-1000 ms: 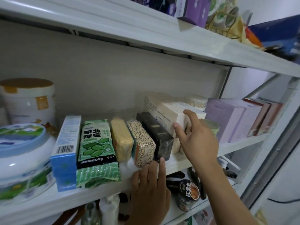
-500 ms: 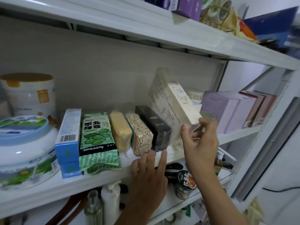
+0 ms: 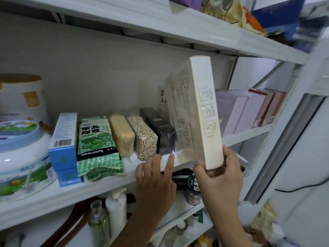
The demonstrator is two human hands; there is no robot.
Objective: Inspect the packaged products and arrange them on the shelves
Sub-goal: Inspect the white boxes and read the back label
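Note:
My right hand (image 3: pixel 219 177) grips the lower end of a tall white printed box (image 3: pixel 199 111), holding it upright and lifted off the middle shelf (image 3: pixel 53 195). My left hand (image 3: pixel 156 180) rests with straight fingers on the shelf's front edge, below a black vacuum pack (image 3: pixel 158 129). Left of that lie a speckled grain pack (image 3: pixel 143 138), a yellow grain pack (image 3: pixel 122 134), a green bean bag (image 3: pixel 97 145) and a blue box (image 3: pixel 63 150) in a row.
White tubs (image 3: pixel 19 154) stand at the shelf's left end. Lilac and pink boxes (image 3: pixel 240 111) stand at its right end. Bottles (image 3: pixel 114 213) and a dark jar (image 3: pixel 193 189) fill the shelf below. More boxes sit on the top shelf (image 3: pixel 178 27).
My right hand has pulled the white box up from among the packs, tilted it upright and brought it toward me. My left hand stays on the shelf edge.

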